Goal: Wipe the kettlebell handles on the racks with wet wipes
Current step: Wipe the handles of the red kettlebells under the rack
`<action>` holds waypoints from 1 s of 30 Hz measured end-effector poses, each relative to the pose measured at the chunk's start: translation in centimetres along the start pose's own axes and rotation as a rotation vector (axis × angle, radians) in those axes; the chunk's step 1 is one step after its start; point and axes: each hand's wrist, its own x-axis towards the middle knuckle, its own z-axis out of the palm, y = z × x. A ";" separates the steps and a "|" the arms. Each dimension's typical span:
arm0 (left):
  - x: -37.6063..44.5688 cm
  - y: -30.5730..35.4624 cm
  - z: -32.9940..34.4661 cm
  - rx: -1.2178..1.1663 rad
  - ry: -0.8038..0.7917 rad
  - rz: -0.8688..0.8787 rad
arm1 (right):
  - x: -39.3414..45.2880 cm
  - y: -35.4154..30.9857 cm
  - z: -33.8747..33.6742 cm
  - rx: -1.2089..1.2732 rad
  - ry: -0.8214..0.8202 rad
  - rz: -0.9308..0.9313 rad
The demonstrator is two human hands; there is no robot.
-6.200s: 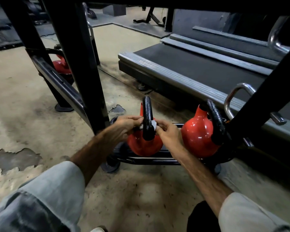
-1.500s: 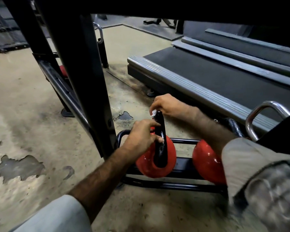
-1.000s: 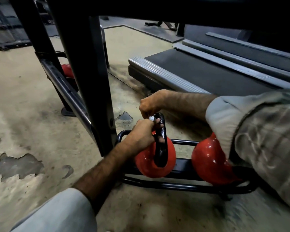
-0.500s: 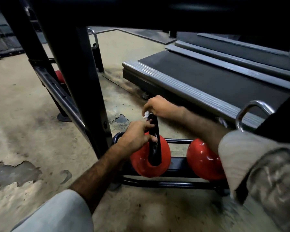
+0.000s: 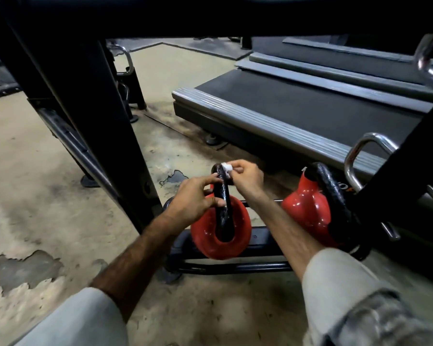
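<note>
Two hands engaged: left hand [image 5: 194,201] gripping black iron kettlebell handle [image 5: 224,196]; right hand [image 5: 245,177] pinching small white wet wipe [image 5: 227,167] atop. Wiping underway; next, likely downward strokes.

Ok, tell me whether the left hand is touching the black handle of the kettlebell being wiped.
Touching. The head view shows the left hand with thumb and fingers pinching the black handle from either side.

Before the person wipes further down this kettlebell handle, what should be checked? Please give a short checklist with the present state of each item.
1. Wet wipe pinched in right hand: ok.
2. Wipe touching black handle at its top: ok.
3. Left hand holding the handle steady: ok.
4. Red kettlebell seated on the rack rail: ok.
5. Wipe still wet: cannot tell.
6. Neighbouring kettlebell already wiped: cannot tell.
</note>
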 end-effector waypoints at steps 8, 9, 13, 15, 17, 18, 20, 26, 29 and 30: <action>0.0 0.1 0.1 -0.003 0.027 -0.014 | -2.1 1.7 2.0 0.693 -0.231 0.586; 0.0 0.0 0.1 -0.011 0.038 -0.015 | -2.1 1.6 1.9 0.694 -0.249 0.634; -0.2 0.1 0.3 -0.031 0.083 -0.010 | -2.3 1.3 0.5 0.709 -0.357 0.640; -0.4 0.3 0.2 -0.026 0.112 -0.006 | -2.8 1.7 -0.2 0.723 -0.406 0.607; -0.4 0.5 0.2 -0.011 0.125 0.001 | -3.2 2.2 -0.4 0.698 -0.420 0.574; -0.4 0.4 0.2 -0.008 0.127 0.000 | -3.0 2.3 0.0 0.695 -0.396 0.568; -0.4 0.5 0.2 -0.007 0.126 -0.001 | -2.6 1.5 0.6 0.728 -0.303 0.581; -0.3 0.3 0.3 0.046 0.139 0.002 | -4.2 1.8 -0.1 0.684 -0.394 0.533; -0.4 0.1 0.6 0.098 0.170 0.001 | -4.8 1.0 -1.6 0.627 -0.317 0.380; -0.4 0.0 0.7 0.099 0.170 -0.001 | -4.5 0.5 -2.0 0.579 -0.261 0.303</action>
